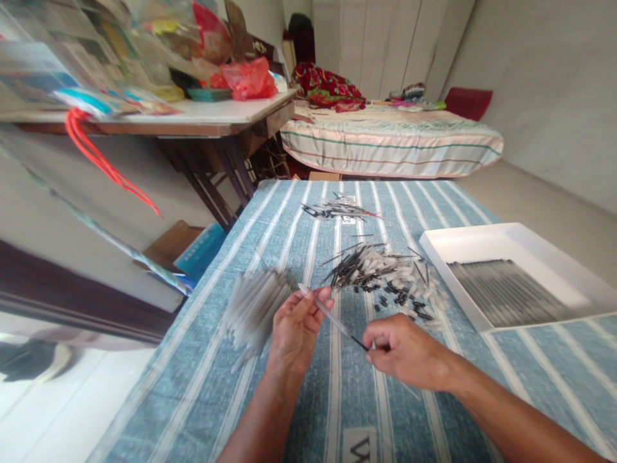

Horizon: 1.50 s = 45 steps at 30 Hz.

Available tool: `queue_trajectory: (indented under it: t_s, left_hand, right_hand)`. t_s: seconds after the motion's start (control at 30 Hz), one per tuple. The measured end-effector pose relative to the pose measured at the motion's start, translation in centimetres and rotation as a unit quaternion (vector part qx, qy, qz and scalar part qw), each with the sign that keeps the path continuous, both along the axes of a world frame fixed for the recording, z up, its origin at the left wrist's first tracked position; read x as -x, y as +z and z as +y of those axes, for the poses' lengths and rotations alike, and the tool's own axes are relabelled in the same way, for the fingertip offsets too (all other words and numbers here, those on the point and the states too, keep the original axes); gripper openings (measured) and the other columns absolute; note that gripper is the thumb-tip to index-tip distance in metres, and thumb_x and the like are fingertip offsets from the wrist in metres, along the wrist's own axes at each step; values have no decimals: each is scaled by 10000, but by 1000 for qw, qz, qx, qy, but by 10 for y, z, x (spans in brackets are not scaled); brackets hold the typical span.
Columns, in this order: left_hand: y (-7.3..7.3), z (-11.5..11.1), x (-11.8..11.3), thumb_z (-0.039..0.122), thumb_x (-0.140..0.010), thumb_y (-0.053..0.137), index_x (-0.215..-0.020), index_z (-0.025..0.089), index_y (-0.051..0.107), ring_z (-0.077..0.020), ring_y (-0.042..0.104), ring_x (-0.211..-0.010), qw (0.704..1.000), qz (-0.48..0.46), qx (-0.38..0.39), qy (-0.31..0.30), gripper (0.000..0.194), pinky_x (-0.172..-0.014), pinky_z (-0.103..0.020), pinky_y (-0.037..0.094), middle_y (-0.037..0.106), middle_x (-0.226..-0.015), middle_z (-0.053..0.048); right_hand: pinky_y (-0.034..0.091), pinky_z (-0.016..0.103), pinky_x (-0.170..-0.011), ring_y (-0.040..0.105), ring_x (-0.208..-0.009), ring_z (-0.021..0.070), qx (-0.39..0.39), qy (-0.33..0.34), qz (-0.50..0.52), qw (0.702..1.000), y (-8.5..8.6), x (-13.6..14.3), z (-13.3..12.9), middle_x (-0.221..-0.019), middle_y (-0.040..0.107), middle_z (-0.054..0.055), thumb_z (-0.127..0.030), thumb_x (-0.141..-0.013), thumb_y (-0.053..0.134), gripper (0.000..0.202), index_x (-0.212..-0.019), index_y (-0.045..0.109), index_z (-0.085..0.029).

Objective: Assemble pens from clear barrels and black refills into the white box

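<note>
In front of me my left hand [299, 321] pinches a translucent pen barrel [335, 319] between thumb and fingers, its pale end pointing up and left. A thin black pen refill [359, 343] lines up with the barrel's lower right end. My right hand [402, 352] has thumb and forefinger closed on that refill; a thin pale length shows below the hand. Beside my left hand lies a blurred stack of translucent barrels [255, 308]. Beyond my right hand is a loose heap of black refills [349, 267], clear caps [385, 267] and small black plugs [405, 297].
A white box [453, 286] at the right holds a row of finished-looking pens [506, 292]. Farther back lies a small pile of thin dark and clear parts [337, 209]. A striped blue cloth [202, 360] covers the table. A cluttered desk [202, 122] and a bed [390, 145] stand beyond.
</note>
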State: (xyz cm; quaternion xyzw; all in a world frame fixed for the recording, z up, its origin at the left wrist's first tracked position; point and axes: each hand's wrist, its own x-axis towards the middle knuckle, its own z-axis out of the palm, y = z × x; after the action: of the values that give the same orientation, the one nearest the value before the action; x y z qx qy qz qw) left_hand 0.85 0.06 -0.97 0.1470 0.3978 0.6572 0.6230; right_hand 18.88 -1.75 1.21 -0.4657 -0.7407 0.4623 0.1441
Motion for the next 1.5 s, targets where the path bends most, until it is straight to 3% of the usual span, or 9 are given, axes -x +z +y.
queue_trajectory:
  t_s: [0.57, 0.7, 0.8, 0.93, 1.1, 1.23, 1.37, 1.43, 1.5]
  left_hand:
    - [-5, -4, -4, 38, -707, 589, -623, 204, 617, -270, 606, -1018, 999, 23, 31, -37, 188, -606, -338, 589, 685, -751, -12]
    - [-6, -5, -6, 55, -717, 594, -616, 203, 626, -256, 629, -980, 996, 2, 53, -70, 182, -589, -305, 590, 685, -736, -14]
    - [-5, -4, -5, 66, -736, 574, -590, 200, 614, -246, 644, -957, 995, -7, 76, -63, 203, -610, -281, 589, 702, -738, -35]
    - [-3, -3, -3, 66, -761, 549, -599, 200, 617, -224, 646, -960, 994, -29, 95, -47, 221, -643, -249, 582, 722, -778, -47]
    - [-3, -4, -3, 81, -784, 536, -610, 196, 630, -202, 631, -988, 992, -68, 99, -44, 228, -670, -218, 568, 728, -812, -55]
    - [-3, -7, -7, 111, -780, 560, -632, 173, 629, -208, 646, -941, 990, -73, 88, -82, 174, -710, -244, 560, 724, -819, -69]
    - [2, -9, -9, 217, -737, 646, -724, 132, 622, -240, 655, -873, 982, -19, 93, -161, 88, -717, -329, 552, 703, -820, -94]
    - [5, -11, -7, 271, -708, 676, -820, 145, 619, -267, 635, -917, 985, 77, 90, -127, 179, -690, -351, 548, 689, -875, -88]
    - [8, -14, -5, 261, -677, 708, -982, 196, 611, -256, 580, -1039, 973, 221, 14, -61, 327, -781, -322, 516, 658, -1032, -59]
  right_hand:
    - [241, 161, -419, 354, -435, 54, -36, -24, -13, 999, 17, 0, 15, -447, 413, -78, -142, -666, 530, 65, -619, 574, -153]
    - [271, 151, -382, 388, -382, 50, 59, -59, 118, 990, 18, 3, 21, -450, 453, -95, -187, -669, 615, 108, -733, 530, -169]
    - [282, 153, -342, 415, -333, 51, 98, -95, 270, 953, 16, 5, 22, -496, 560, -54, -305, -742, 610, 176, -786, 512, -166]
    - [341, 169, -353, 455, -340, 56, 57, -150, 388, 908, 6, 4, 17, -570, 632, -6, -333, -798, 572, 188, -857, 554, -156]
    - [450, 198, -456, 535, -472, 77, 23, -106, 347, 932, -9, 14, 5, -688, 647, -5, -211, -728, 640, 272, -990, 574, -180]
    - [429, 183, -446, 526, -475, 77, -95, -144, 304, 937, -10, 27, 3, -629, 612, -16, -212, -733, 631, 161, -889, 622, -172]
    - [437, 189, -490, 541, -501, 83, -217, -162, 269, 924, 3, 20, 8, -646, 623, 3, -199, -768, 581, 93, -826, 639, -155]
    - [414, 181, -476, 512, -478, 77, -218, -164, 248, 930, 10, 12, 10, -575, 578, -15, -201, -765, 581, 82, -787, 637, -147]
    - [367, 173, -440, 453, -444, 66, -189, -156, 224, 943, 16, 6, 11, -511, 515, -37, -194, -755, 582, 77, -745, 636, -141]
